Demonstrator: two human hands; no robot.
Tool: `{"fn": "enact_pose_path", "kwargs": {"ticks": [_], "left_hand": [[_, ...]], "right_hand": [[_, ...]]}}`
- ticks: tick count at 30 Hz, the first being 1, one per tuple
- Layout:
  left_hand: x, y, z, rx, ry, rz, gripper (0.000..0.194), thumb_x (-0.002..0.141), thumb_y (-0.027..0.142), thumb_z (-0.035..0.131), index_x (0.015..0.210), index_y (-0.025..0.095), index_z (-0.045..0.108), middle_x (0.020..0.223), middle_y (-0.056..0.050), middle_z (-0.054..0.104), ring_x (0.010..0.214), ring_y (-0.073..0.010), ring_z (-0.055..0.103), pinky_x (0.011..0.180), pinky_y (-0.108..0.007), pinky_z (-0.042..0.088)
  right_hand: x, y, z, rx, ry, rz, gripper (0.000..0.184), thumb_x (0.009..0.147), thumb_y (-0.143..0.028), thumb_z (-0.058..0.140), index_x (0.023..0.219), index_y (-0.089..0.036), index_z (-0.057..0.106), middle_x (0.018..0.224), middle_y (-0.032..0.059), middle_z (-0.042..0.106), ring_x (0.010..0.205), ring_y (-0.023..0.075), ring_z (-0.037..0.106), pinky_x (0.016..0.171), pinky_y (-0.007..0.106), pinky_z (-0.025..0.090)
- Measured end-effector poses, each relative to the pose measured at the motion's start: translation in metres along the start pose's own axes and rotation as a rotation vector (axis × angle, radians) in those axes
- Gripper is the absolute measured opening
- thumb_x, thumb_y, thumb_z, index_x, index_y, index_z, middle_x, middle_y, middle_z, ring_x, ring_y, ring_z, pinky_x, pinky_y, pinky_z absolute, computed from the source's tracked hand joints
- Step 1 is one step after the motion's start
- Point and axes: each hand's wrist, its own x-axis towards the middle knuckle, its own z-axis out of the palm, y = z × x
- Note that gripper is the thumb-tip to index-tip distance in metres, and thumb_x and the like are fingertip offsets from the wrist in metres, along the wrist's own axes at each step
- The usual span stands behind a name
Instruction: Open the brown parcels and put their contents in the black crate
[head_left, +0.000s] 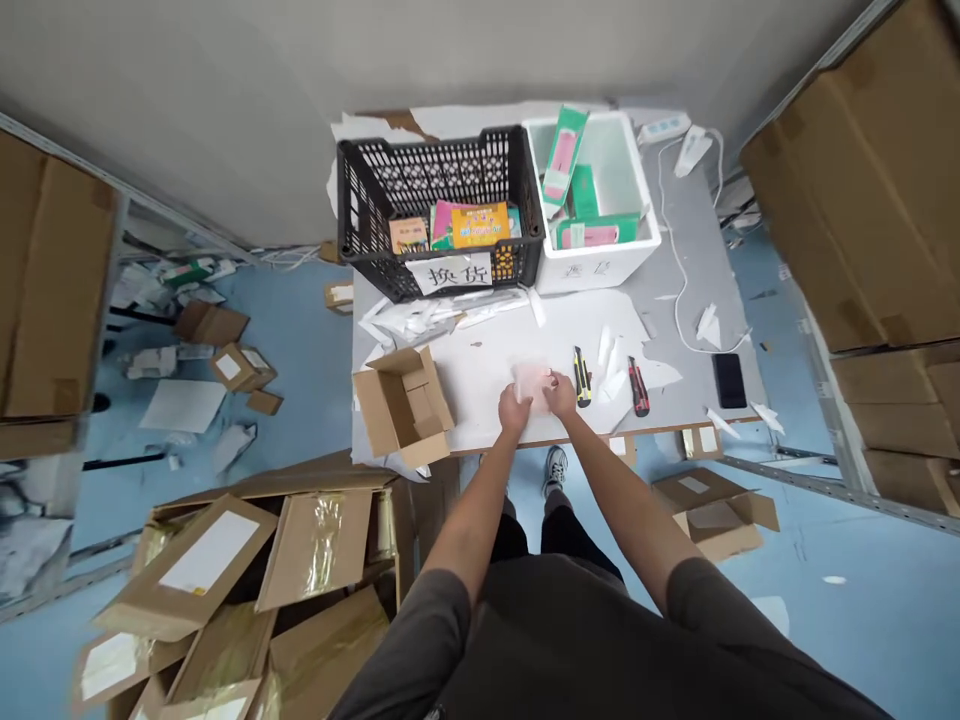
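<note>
— How is the grip?
— Left hand (514, 410) and right hand (559, 394) are narrow, both holding the pale pink packet (532, 384) between them.
— And beside?
— Yellow cutter (582, 377), just right.

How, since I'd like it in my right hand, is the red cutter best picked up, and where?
Probably mid-body on the red cutter, from above, fingers on its long sides: it lies flat, is long and narrow, and runs front to back.
</note>
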Motion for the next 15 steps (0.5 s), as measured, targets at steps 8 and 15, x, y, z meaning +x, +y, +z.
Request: {"fn": "enact_pose_path", "kwargs": {"ticks": [8,15], "left_hand": [[-0.009,0.011,0.014,0.341,-0.085,0.284,0.050,0.095,0.036,0.074,0.140,0.020,0.064,0.142,-0.018,0.059,0.131,-0.0347,0.052,0.112,-0.045,0.044],[0.012,-0.003,-0.004,-0.077,0.000,0.111,0.019,0.102,0.023,0.057,0.113,0.020,0.072,0.111,-0.007,0.073,0.105,-0.0197,0.066,0.099,-0.030,0.051]], "right_hand": [[0.014,0.014,0.001,-0.079,-0.028,-0.019,0.053,0.085,-0.027,0.070,0.136,-0.015,0.064,0.112,0.0091,0.068,0.105,0.0251,0.063,0.101,0.035,0.049],[0.001,0.006,-0.017,0.040,-0.011,0.012,0.045,0.104,-0.045,0.050,0.136,-0.018,0.063,0.119,0.0104,0.071,0.104,0.0238,0.066,0.100,0.034,0.049]]}}
